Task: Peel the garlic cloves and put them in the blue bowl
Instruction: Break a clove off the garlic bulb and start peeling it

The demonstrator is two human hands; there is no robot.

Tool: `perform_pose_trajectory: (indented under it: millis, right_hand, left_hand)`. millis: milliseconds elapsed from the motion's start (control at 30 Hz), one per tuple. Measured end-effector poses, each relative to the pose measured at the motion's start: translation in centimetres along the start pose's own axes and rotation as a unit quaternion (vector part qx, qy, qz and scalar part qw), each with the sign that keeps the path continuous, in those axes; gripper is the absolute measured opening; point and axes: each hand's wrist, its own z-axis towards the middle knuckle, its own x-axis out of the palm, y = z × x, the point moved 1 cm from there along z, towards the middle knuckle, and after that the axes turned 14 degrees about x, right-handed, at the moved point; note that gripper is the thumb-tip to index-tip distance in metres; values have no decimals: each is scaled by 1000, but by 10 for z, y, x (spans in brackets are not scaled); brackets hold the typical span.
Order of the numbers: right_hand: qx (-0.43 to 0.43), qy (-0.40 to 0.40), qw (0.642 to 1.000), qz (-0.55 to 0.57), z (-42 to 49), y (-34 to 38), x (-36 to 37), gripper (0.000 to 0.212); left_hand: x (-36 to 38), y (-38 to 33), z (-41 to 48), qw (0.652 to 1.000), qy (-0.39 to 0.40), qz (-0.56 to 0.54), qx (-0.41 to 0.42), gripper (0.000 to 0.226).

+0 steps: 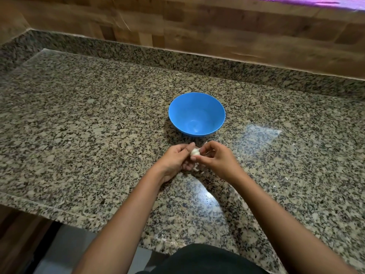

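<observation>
While the blue bowl (196,113) at centre frame looks empty, both hands' fingers (205,148) pinch one garlic clove (195,152), peeling barely begun.

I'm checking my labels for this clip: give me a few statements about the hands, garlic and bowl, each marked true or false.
1. The left hand and right hand both hold the garlic. True.
2. The bowl lies upside down. False: it stands upright on the counter.
3. The garlic is on the person's side of the bowl. True.
4. The bowl is heaped with cloves. False: no cloves show inside it.
</observation>
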Motion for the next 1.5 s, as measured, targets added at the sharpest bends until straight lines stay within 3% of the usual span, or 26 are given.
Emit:
perform_pose_trajectory:
  millis: [200, 300, 433, 767, 933, 1100, 1200, 1500]
  right_hand:
    - [-113, -52, 989, -81, -3, -2, 0, 22]
    - [-86, -44, 994, -47, -1, -1, 0, 16]
    - [-84, -39, 995, -24, 1, 2, 1, 13]
    - [-151, -72, 981, -95, -1, -2, 3, 30]
    - [-178, -76, 972, -131, -2, -4, 8, 34]
    - [-176, -143, 965, -131, -1, -1, 11, 26]
    - [-175, -168, 959, -147, 1, 0, 18, 21]
    - [-142, -168, 967, -128, 1, -7, 22, 17]
  left_hand:
    - [-3, 0, -3, 994, -11, 112, -11, 40]
    - [4, -6, -3, 999, 7, 47, 14, 37]
    - [8, -9, -7, 998, -30, -47, 24, 21]
    - [3, -10, -5, 993, -95, -75, 15, 23]
    - [9, -3, -5, 981, -173, -91, 10, 22]
    - [18, 1, -7, 987, -113, -95, 57, 17]
    - [21, 7, -3, 987, -120, -85, 72, 20]
    - [23, 10, -5, 989, -120, -59, 57, 17]
